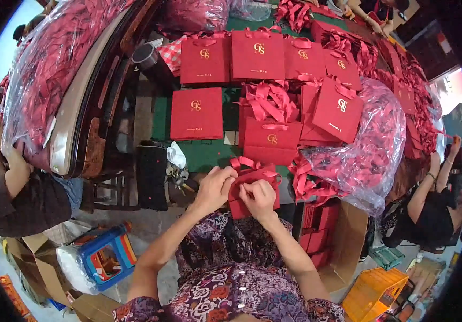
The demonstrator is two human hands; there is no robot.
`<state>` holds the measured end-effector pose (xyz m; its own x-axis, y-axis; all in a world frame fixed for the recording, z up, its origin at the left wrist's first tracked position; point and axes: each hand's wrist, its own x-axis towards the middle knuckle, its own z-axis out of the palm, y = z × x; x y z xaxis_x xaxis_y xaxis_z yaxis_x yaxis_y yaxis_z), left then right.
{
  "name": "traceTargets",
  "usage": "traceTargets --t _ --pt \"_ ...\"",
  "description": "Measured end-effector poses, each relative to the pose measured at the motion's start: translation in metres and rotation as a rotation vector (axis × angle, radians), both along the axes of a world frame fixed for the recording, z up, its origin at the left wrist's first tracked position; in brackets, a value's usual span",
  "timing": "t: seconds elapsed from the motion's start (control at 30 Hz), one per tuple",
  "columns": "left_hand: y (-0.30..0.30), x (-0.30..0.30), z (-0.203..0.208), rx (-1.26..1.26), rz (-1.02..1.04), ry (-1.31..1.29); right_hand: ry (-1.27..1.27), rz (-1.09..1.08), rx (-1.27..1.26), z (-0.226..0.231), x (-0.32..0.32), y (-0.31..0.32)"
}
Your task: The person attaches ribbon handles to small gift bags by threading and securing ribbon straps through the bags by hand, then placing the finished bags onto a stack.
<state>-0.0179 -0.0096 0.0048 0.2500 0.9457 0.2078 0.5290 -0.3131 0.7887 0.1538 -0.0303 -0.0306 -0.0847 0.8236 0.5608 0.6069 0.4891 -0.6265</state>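
Note:
Close to my body, a small red paper gift bag (237, 208) is held at the table's near edge, its red ribbon loops (244, 162) showing at the top. My left hand (216, 188) is closed on the bag's upper left side. With bent, pinched fingers, my right hand (259, 198) grips the bag at its front; whether ribbon lies between the fingertips is hidden. Just beyond stands another red bag (272, 140), and red ribbons (270, 102) are heaped behind it. To its left lies a stack of flat red bags (197, 114).
A clear plastic sack of red ribbons (365, 145) bulges at the right. More red bags (257, 53) line the far side beside a black tumbler (153, 63). An open carton (343, 241) with red bags stands below right. Other people sit left and right (432, 209).

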Motion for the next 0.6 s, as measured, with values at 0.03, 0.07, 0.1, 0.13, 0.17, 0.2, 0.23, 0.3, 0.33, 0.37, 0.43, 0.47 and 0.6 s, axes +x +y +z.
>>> traceTargets --t 0.03,0.07,0.1,0.13,0.17,0.2,0.23,0.3,0.33,0.37,0.43,0.47,0.6 --pt "0.001 0.0 0.001 0.0 -0.002 0.001 -0.007 0.008 0.021 0.0 0.0 -0.001" --pt "0.002 0.0 0.002 -0.058 0.001 -0.041 -0.015 0.016 0.043 0.0 -0.001 -0.001" --pt "0.003 -0.001 0.003 -0.115 0.004 -0.084 -0.03 0.017 0.068 0.0 -0.003 0.0" --pt "0.004 -0.002 0.003 -0.136 0.007 -0.095 -0.03 0.015 0.068 0.001 -0.003 0.001" --pt "0.005 -0.002 0.003 -0.136 0.005 -0.095 -0.011 0.03 0.04 0.001 -0.003 0.002" --pt "0.005 -0.003 0.003 -0.156 0.004 -0.103 0.007 0.044 0.011 0.002 -0.003 0.003" --pt "0.006 -0.004 0.004 -0.175 0.007 -0.11 0.032 0.074 -0.023 0.007 -0.003 0.005" --pt "0.008 -0.011 -0.001 -0.152 -0.029 -0.095 0.041 0.123 -0.036 0.009 0.0 0.008" --pt "0.009 -0.011 -0.002 -0.178 -0.052 -0.123 0.047 0.167 -0.051 0.009 0.003 0.008" --pt "0.009 -0.012 -0.002 -0.204 -0.076 -0.15 0.057 0.198 -0.036 0.005 0.005 0.008" --pt "0.009 -0.013 -0.009 -0.288 -0.077 -0.169 0.043 0.203 0.018 0.002 0.007 0.008" --pt "0.009 -0.013 -0.01 -0.344 -0.096 -0.201 0.028 0.209 0.072 0.001 0.006 0.008" --pt "0.01 -0.008 0.007 -0.411 -0.113 -0.2 0.013 0.169 0.057 -0.004 0.006 0.006"
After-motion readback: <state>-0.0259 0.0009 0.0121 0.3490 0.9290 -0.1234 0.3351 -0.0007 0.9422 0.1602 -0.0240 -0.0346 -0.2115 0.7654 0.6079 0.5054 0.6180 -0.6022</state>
